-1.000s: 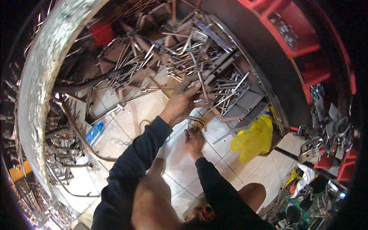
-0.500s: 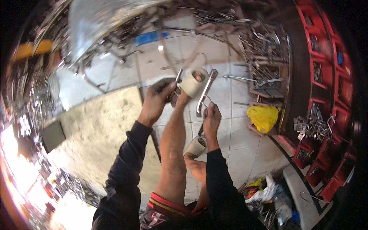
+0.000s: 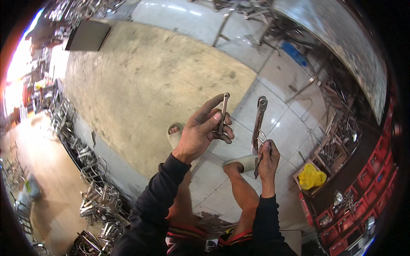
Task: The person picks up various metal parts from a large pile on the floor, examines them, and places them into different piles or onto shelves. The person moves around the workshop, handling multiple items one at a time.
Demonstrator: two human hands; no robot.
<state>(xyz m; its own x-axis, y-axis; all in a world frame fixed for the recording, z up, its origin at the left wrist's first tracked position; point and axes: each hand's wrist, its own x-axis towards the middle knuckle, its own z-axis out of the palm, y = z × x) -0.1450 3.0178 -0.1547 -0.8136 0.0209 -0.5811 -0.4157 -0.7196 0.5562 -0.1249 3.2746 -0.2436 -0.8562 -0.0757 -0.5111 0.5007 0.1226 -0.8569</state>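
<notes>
Between the thumb and fingers of my left hand [image 3: 200,130] is a short, slim metal bar [image 3: 224,112], nearly upright, with a small round eye at its top end. My right hand [image 3: 268,160] is closed on a longer metal lever-like piece [image 3: 259,121], which has a rounded head with a hole at the top. A bent metal rod [image 3: 262,135] runs beside its lower part into my fingers, and a dark end pokes out below them. The two pieces are held apart, above the floor. My palm hides part of the grip on the right.
A large stained board [image 3: 149,77] lies on the tiled floor [image 3: 273,102], with a dark flat block [image 3: 88,35] at its far left corner. Metal parts [image 3: 100,198] pile up at left. Red bins [image 3: 365,175], a yellow plastic bag [image 3: 311,176] and a blue object [image 3: 294,53] are at right.
The view has swung left, bringing the board to the middle and shifting the bins lower right. My left hand has turned, showing more of the bar. Both hands keep their pieces.
</notes>
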